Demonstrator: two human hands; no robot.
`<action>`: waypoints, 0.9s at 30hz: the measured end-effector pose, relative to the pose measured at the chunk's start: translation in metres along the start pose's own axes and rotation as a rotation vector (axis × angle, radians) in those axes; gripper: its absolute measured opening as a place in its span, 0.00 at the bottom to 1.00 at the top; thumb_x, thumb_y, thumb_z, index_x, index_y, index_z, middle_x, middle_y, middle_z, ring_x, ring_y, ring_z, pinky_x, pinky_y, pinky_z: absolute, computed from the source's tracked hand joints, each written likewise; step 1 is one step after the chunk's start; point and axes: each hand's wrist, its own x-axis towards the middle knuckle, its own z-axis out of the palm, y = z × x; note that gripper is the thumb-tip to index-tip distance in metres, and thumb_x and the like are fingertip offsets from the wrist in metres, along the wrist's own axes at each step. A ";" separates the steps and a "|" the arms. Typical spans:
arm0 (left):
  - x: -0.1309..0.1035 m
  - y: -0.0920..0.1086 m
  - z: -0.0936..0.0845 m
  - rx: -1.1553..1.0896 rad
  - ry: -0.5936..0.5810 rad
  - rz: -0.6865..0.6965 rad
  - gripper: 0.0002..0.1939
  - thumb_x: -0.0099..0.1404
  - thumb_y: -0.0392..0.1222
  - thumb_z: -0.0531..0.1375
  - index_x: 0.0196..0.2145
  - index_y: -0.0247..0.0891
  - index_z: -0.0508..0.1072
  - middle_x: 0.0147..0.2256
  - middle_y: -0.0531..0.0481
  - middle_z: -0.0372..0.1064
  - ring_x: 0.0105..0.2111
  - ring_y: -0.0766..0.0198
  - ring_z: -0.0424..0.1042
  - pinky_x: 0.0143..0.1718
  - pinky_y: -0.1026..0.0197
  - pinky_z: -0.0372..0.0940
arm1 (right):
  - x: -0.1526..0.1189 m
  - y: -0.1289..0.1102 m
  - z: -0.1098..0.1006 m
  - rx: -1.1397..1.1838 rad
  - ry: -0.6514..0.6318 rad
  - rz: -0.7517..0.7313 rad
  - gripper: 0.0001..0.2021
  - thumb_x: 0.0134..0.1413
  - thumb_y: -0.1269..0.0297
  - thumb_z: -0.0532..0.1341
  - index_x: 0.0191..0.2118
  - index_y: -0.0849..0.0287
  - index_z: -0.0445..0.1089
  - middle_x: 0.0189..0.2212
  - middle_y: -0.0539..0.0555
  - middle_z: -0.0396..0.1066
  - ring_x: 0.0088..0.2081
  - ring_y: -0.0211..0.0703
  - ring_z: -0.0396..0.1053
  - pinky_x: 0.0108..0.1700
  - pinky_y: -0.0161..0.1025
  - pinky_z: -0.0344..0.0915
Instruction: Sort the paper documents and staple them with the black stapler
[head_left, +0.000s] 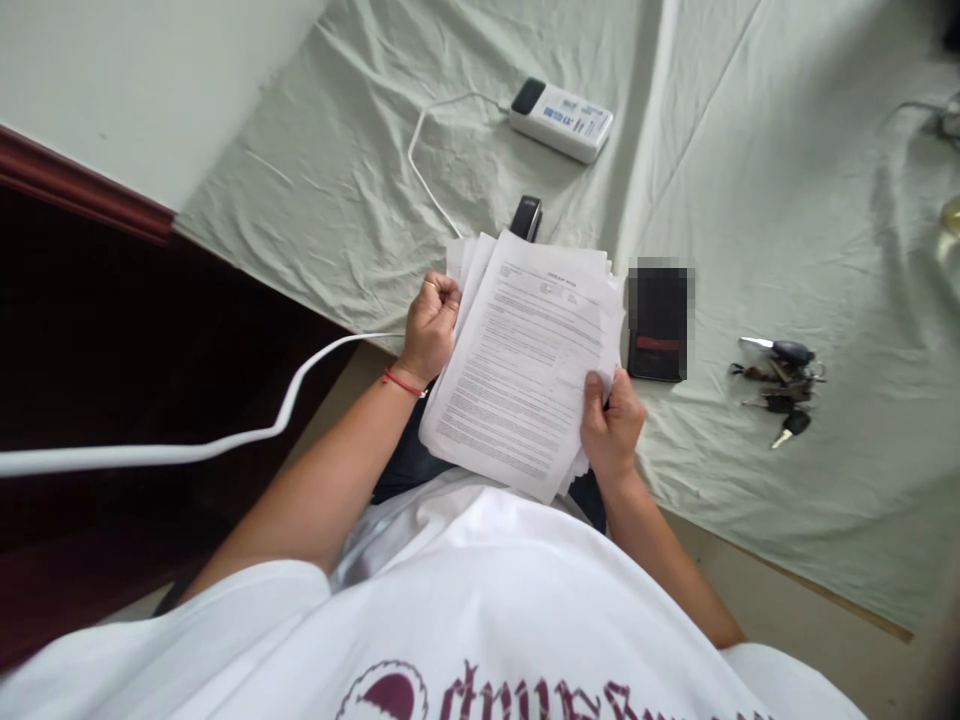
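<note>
A loose stack of printed paper sheets [517, 370] is held over my lap and the table's near edge, its pages fanned slightly out of line. My left hand [433, 325], with a ring and a red wrist string, is closed on the left edge of the stack. On the lower right edge, my right hand [613, 425] pinches the sheets with the thumb on top. Just beyond the top of the papers lies a small black stapler-like object [526, 218], its lower end hidden by the sheets.
A pale green cloth [705, 470] covers the table. On it lie a white power bank [562, 120] with a white cable [411, 150], a dark phone-like item [658, 320] partly pixelated, and a bunch of keys [787, 385]. A thick white cord [285, 410] crosses at left.
</note>
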 end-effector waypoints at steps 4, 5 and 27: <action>-0.001 0.002 0.000 0.036 0.016 0.001 0.25 0.69 0.68 0.61 0.38 0.41 0.72 0.33 0.51 0.66 0.36 0.61 0.68 0.48 0.54 0.68 | -0.001 0.001 -0.002 -0.020 -0.014 -0.013 0.11 0.71 0.58 0.55 0.34 0.54 0.62 0.25 0.46 0.63 0.26 0.37 0.60 0.31 0.36 0.57; -0.001 0.002 0.000 0.040 0.020 0.002 0.25 0.69 0.68 0.60 0.38 0.41 0.72 0.33 0.51 0.66 0.36 0.61 0.69 0.48 0.54 0.68 | -0.001 0.001 -0.002 -0.016 -0.014 -0.016 0.11 0.71 0.59 0.55 0.34 0.54 0.62 0.25 0.45 0.63 0.26 0.37 0.60 0.31 0.36 0.57; 0.003 0.007 0.006 -0.087 -0.134 -0.004 0.23 0.73 0.63 0.59 0.53 0.45 0.62 0.38 0.51 0.68 0.36 0.64 0.74 0.43 0.57 0.72 | -0.002 -0.003 0.008 -0.003 0.129 0.132 0.14 0.69 0.53 0.59 0.34 0.56 0.67 0.23 0.45 0.60 0.25 0.35 0.56 0.30 0.36 0.55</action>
